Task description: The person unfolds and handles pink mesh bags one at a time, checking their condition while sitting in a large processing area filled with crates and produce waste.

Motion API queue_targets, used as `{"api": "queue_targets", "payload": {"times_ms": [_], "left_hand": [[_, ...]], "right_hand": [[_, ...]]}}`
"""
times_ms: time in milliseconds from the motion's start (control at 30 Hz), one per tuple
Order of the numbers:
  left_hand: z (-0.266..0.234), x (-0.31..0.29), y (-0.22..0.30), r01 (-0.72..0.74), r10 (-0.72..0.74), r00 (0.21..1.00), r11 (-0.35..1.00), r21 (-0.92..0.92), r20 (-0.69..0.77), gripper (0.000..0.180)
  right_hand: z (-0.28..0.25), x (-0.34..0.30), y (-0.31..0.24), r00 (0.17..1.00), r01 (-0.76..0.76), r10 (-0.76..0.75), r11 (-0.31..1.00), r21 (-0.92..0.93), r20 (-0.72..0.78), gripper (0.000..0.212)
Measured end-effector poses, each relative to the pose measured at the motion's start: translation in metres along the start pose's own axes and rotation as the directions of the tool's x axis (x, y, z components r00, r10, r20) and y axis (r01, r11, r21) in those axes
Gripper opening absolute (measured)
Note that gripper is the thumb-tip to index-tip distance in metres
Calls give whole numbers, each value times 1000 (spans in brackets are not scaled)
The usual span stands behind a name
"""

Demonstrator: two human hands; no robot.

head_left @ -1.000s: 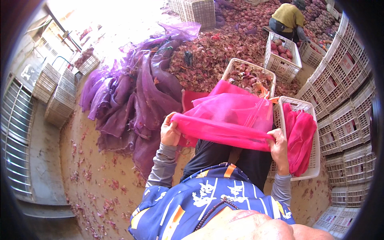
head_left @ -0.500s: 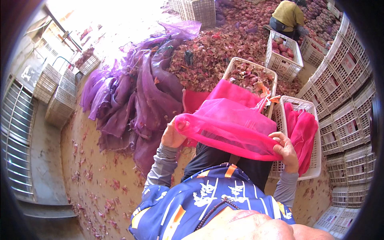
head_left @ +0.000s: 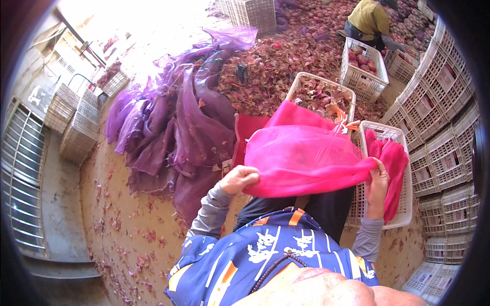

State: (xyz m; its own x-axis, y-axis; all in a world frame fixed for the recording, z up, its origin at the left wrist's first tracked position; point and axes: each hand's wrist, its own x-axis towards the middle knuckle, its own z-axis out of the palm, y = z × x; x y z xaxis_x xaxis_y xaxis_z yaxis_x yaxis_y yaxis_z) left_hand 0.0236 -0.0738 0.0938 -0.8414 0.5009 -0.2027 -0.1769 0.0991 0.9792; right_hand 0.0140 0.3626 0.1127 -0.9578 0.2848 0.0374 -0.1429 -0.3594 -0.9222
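A bright pink mesh bag (head_left: 306, 160) is stretched out over my lap, held at both ends. My left hand (head_left: 239, 179) pinches its near left corner, fingers closed. At the other end my right hand (head_left: 378, 181) grips the right corner, thumb and fingers pressed on the mesh. Beyond the bag, more pink mesh lies toward a white crate (head_left: 352, 97) of onion skins, with orange ties (head_left: 343, 120) at its corner. Beside my right hand, a second white crate (head_left: 403, 217) holds folded pink mesh bags (head_left: 393, 168).
Purple mesh sacks (head_left: 199, 122) lie heaped at my left. Onion skins (head_left: 270, 66) cover the floor ahead. A crate of red onions (head_left: 365, 76) stands near a bent-over person (head_left: 368, 20). Stacked crates (head_left: 443, 86) line the right; a metal grille (head_left: 23, 178) stands far left.
Both hands have spread the pink bag wider: the left moved right and down, the right moved rightward and up. The bag's near edge hangs lower. The person ahead has reached toward a crate.
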Motion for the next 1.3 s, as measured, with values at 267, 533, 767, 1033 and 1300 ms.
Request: {"api": "queue_targets", "payload": {"times_ms": [267,533,767,1033,1300], "left_hand": [[-21,15,-27,-509,453,834,412,-756,-315,38],[-6,17,-21,-483,90,787,706,-518,-611,20],[11,0,-9,102,-69,955,990,-98,289,22],[-30,24,-23,-491,290,850,737,-464,-439,25],[8,33,-9,-472,121,837,653,-592,-534,21]], "right_hand": [[11,-18,-26,755,-354,339,931,-88,562,42],[16,-16,-4,890,366,21,562,-742,456,14],[-22,8,10,986,-166,166,974,156,12,21],[12,-32,-27,694,-297,442,895,-332,569,37],[-2,-27,-7,951,183,76,646,-741,301,10]]}}
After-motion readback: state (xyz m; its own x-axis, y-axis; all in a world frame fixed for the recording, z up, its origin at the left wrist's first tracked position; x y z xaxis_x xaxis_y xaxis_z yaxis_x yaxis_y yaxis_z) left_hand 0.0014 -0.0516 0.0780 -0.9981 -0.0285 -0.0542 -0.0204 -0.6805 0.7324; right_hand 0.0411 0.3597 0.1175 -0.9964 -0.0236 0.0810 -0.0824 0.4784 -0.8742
